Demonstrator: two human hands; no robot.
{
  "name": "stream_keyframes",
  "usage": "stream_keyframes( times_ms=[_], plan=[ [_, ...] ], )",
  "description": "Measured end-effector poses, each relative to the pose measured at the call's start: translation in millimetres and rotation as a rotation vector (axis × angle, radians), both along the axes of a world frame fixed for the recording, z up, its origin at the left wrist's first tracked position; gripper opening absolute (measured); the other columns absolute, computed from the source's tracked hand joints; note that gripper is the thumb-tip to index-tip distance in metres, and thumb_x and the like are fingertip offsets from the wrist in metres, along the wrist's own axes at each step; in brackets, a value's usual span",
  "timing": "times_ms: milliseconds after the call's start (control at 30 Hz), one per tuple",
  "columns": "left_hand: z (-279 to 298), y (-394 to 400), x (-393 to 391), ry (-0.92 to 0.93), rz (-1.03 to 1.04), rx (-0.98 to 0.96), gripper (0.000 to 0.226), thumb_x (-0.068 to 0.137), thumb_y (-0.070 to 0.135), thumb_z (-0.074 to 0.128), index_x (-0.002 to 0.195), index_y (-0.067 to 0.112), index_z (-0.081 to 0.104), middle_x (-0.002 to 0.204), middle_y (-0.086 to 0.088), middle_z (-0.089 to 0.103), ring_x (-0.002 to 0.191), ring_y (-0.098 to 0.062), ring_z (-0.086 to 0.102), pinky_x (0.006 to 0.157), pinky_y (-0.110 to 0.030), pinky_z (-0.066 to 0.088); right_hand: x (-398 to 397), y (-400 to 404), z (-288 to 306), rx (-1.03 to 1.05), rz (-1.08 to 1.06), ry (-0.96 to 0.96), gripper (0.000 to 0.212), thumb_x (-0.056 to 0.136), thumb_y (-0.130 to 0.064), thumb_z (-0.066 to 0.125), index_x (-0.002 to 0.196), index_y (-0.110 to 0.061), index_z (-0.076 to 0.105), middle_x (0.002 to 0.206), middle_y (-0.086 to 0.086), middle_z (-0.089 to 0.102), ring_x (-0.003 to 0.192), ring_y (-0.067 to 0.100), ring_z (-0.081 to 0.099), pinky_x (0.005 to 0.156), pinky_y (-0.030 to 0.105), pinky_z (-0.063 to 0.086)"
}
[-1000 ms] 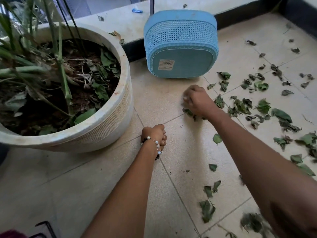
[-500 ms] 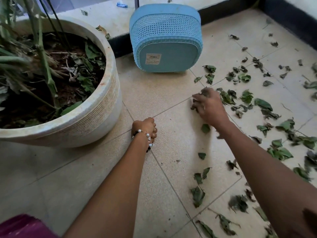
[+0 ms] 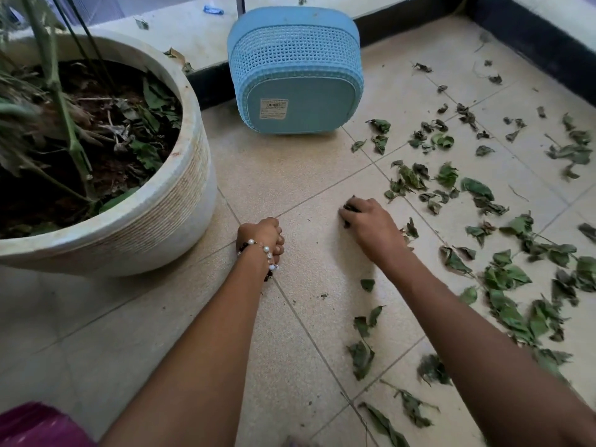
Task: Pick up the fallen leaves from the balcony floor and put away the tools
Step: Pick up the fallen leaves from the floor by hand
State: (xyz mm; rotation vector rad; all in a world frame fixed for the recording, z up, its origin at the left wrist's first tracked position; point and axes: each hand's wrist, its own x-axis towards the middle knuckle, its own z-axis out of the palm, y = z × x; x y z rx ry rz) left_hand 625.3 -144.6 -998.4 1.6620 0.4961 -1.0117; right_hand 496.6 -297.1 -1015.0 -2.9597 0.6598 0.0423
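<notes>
Fallen leaves scattered over the tiled balcony floor, mostly right half of frame, from upper right down to lower centre. Right hand at frame centre, palm down on the floor, fingers curled round a small dark bunch of leaves at its fingertips — grip grasping leaves. Left hand just left of it, fist clenched, knuckles on a tile joint; can't tell whether anything is inside. Beaded bracelet on the left wrist. Blue plastic basket at top centre, lying on its side, base with label facing the camera. Large white planter with soil, stems and dead leaves at left. Magenta fabric in lower-left corner.
</notes>
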Motion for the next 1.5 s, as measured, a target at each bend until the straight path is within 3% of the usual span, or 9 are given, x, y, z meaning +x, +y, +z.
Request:
stream_keyframes(
  times_ms=[200,367,467,667,833,967,1100,1300,1500],
  plan=[
    [-2,5,-1,-0.024,0.009,-0.043,0.030,0.091,0.015,0.051,0.060,0.012,0.049,0.039,0.003,0.044,0.027,-0.008,0.030,0.036,-0.009,0.022,-12,5,5,0.099,-0.064,-0.088,0.018,0.086,-0.003,0.059,0.095,-0.007,0.073,0.097,0.007,0.067,0.094,0.027,0.057,0.077,0.035,0.049],
    [3,1,-26,0.072,0.058,-0.153,0.040,0.100,0.029,0.047,0.064,0.011,0.048,0.045,-0.002,0.049,0.030,-0.010,0.039,0.036,-0.010,0.024,-26,33,38,1.124,-0.564,-0.608,0.019,0.082,0.006,0.067,0.095,-0.005,0.074,0.093,0.009,0.074,0.090,0.021,0.070,0.087,0.030,0.056],
    [8,-7,-54,0.157,-0.017,-0.204,0.050,0.101,0.043,0.040,0.074,0.004,0.057,0.051,-0.009,0.058,0.043,-0.018,0.049,0.043,-0.016,0.034,-33,62,50,1.281,-0.522,-0.690,0.019,0.083,0.009,0.064,0.095,-0.002,0.073,0.093,0.011,0.074,0.088,0.020,0.070,0.084,0.031,0.057],
    [19,-3,-73,0.275,0.030,-0.253,0.057,0.102,0.043,0.034,0.128,-0.005,0.053,0.127,-0.018,0.059,0.118,-0.031,0.057,0.085,-0.035,0.044,-33,111,47,0.529,-0.043,-0.327,0.026,0.079,-0.015,0.051,0.088,-0.009,0.075,0.087,0.007,0.071,0.083,0.024,0.064,0.072,0.033,0.048],
    [18,23,-60,0.261,0.067,-0.274,0.027,0.098,0.024,0.043,0.094,0.005,0.062,0.084,-0.005,0.064,0.073,-0.023,0.062,0.061,-0.030,0.049,-34,112,56,0.516,0.173,0.148,0.045,0.091,-0.004,0.042,0.121,-0.031,0.063,0.153,-0.013,0.034,0.147,0.019,0.012,0.111,0.056,0.006],
    [5,32,-44,0.215,0.112,-0.171,0.017,0.092,0.017,0.054,0.077,0.008,0.053,0.062,-0.006,0.050,0.030,-0.014,0.044,0.034,-0.013,0.034,-24,91,81,0.835,0.081,-0.053,0.066,0.083,0.017,0.036,0.112,-0.031,0.071,0.146,-0.004,0.047,0.137,0.013,0.036,0.108,0.019,0.032],
    [3,39,-35,0.269,0.121,-0.238,0.023,0.093,0.019,0.056,0.074,0.010,0.046,0.061,-0.004,0.044,0.029,-0.011,0.040,0.032,-0.011,0.028,10,66,64,0.530,-0.115,-0.182,0.052,0.083,0.012,0.040,0.112,-0.019,0.071,0.123,0.008,0.064,0.115,0.022,0.057,0.096,0.027,0.046],
    [7,45,-29,0.368,0.141,-0.320,0.025,0.093,0.026,0.056,0.076,0.009,0.047,0.058,-0.005,0.047,0.034,-0.012,0.046,0.030,-0.013,0.033,28,53,18,0.125,0.113,0.329,0.064,0.093,-0.009,0.043,0.152,-0.015,0.019,0.160,0.010,0.009,0.143,0.032,0.017,0.113,0.048,0.028],
    [11,42,-35,0.434,0.092,-0.451,0.034,0.095,0.034,0.050,0.071,0.010,0.053,0.055,-0.002,0.056,0.040,-0.012,0.054,0.033,-0.014,0.040,-13,17,10,-0.069,0.086,0.233,0.053,0.088,-0.009,0.046,0.140,-0.008,0.042,0.147,0.012,0.039,0.132,0.035,0.034,0.113,0.045,0.023]
  ],
)
